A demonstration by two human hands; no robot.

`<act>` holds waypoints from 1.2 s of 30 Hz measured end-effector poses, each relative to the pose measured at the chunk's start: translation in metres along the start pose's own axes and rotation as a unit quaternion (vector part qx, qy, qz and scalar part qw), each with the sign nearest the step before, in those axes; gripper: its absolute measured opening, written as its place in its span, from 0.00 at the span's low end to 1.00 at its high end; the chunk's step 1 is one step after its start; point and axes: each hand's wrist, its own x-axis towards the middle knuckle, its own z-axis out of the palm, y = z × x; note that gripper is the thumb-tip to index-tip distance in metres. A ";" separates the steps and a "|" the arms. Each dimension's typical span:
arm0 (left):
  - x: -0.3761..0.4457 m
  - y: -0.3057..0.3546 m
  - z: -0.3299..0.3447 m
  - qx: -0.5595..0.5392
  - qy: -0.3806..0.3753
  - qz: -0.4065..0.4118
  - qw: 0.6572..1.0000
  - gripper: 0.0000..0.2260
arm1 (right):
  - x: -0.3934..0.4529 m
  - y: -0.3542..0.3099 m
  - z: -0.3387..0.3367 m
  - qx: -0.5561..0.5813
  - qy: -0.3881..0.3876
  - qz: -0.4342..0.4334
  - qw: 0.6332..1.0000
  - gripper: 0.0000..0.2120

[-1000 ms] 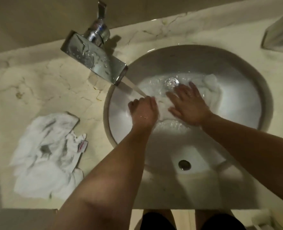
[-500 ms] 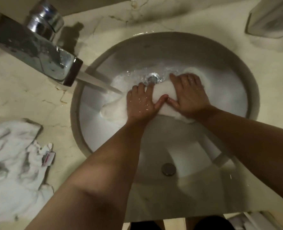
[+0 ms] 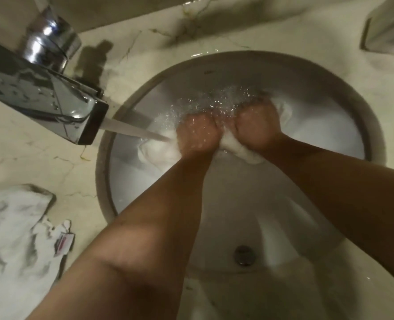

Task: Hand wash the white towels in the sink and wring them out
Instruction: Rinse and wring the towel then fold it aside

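Bunching out either side, the white towel sits clenched in both fists' grip.

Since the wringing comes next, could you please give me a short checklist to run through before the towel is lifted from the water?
1. Left hand grips the wet towel: ok.
2. Right hand grips the same towel: ok.
3. Towel over the sink bowl, so drips fall inside: ok.
4. Faucet off before wringing: not ok, water is running.
5. Towel rinsed clean: cannot tell.
6. Second towel waiting on the marble counter: ok, it looks soiled.
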 end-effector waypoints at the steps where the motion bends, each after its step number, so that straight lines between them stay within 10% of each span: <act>1: 0.003 -0.001 -0.001 0.007 -0.030 0.001 1.000 0.12 | 0.002 0.000 -0.006 0.010 -0.049 0.003 0.999 0.12; 11: -0.026 -0.002 -0.025 -0.070 -0.113 0.038 0.990 0.29 | -0.035 0.025 -0.045 0.152 -0.134 -0.037 0.979 0.32; 16: -0.054 0.007 -0.005 0.036 0.011 0.017 0.999 0.16 | -0.085 0.007 -0.024 0.123 0.004 0.025 0.992 0.26; 21: -0.069 0.005 0.037 -0.069 0.139 0.225 0.962 0.21 | -0.090 0.002 0.003 0.121 -0.026 0.020 0.992 0.35; 36: -0.009 0.016 0.019 -0.128 0.109 0.032 0.985 0.31 | -0.008 0.013 0.010 0.047 0.067 -0.048 0.995 0.18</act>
